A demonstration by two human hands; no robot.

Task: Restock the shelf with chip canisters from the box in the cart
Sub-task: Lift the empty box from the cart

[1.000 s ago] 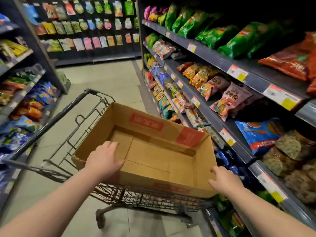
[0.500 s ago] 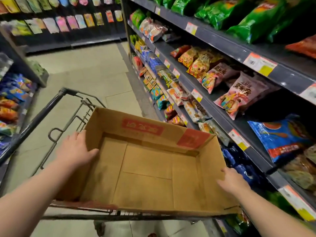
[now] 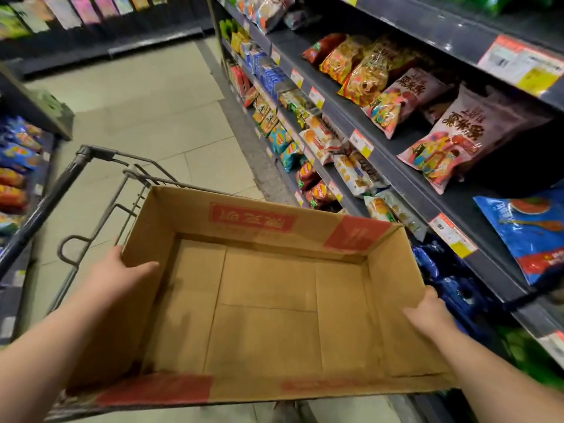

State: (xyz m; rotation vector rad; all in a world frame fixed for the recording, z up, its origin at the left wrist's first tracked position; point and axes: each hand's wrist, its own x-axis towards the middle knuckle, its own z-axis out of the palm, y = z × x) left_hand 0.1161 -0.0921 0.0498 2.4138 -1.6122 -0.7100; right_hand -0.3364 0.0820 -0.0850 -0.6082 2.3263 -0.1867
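Observation:
An open brown cardboard box [image 3: 268,300] with red tape and red print fills the lower middle of the head view; I see only bare cardboard inside it, no canisters. My left hand [image 3: 119,273] grips its left wall, thumb inside and fingers outside. My right hand [image 3: 427,312] holds the right wall the same way. The box sits over the wire cart [image 3: 100,190], tilted toward me. The dark shelf [image 3: 406,175] on the right holds snack bags.
Price tags [image 3: 361,143] line the right shelf edges. More snack racks stand at the left [image 3: 18,166] and across the far end of the aisle. The cart handle [image 3: 45,206] runs along the left. Pale tiled floor [image 3: 158,111] stretches ahead.
Both hands moved from the box's near edge to its side walls and took hold. The box now appears larger, closer and tilted toward me.

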